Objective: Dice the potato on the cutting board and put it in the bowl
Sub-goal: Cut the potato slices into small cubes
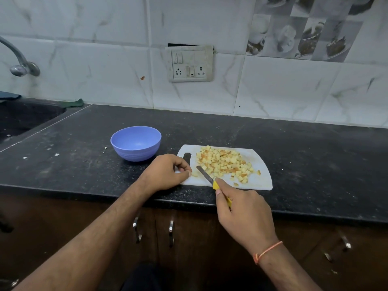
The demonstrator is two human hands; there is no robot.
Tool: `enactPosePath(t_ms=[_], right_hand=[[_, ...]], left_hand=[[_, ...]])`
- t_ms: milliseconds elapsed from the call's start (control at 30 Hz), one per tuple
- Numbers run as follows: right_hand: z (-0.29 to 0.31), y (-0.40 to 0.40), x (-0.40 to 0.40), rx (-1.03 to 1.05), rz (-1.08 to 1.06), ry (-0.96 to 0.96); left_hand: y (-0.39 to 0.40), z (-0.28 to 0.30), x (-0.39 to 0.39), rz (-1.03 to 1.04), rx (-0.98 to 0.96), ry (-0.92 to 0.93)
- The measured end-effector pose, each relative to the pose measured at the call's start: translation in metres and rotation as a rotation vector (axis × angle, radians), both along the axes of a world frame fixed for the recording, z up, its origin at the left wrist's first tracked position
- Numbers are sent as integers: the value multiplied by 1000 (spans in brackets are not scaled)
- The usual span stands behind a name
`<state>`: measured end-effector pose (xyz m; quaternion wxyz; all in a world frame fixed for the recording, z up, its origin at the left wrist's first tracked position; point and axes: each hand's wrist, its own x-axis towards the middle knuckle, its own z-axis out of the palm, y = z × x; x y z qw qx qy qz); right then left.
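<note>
While your right hand (243, 208) gripped the yellow handle of the knife (206, 176), its blade lay low across the near-left part of the board (260, 181), tip toward the pile of dice (224, 162). Your left hand (165, 172) rested at the board's left edge, fingertips pinched on a small potato piece (194, 174) just beside the blade. In my judgement, the step in hand was trimming this last scrap: you should have kept the fingertips curled back from the edge, cut straight down, then used the flat of the blade to gather the dice.

The potato was almost wholly diced, pale yellow cubes with some brownish faces, heaped on the board's middle and far side, with a few strays near the right edge. None was seen in the bowl (136, 143), which stood empty on the counter (84, 143) just left of the board.
</note>
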<state>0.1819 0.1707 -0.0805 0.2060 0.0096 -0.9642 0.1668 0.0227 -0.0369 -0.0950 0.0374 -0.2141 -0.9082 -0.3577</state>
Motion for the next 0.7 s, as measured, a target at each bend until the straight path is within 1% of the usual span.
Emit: enactPosePath(t_ms=[233,367,700], right_hand=[[0,-12,3,43,-23,-28],[4,-16,6,50,-34,-58],[3,-20,5,107,-50,-49]], left_hand=[[8,-6,4,104,19,4],[9,-5,7,114,13,7],[17,-3,14,181,-23,31]])
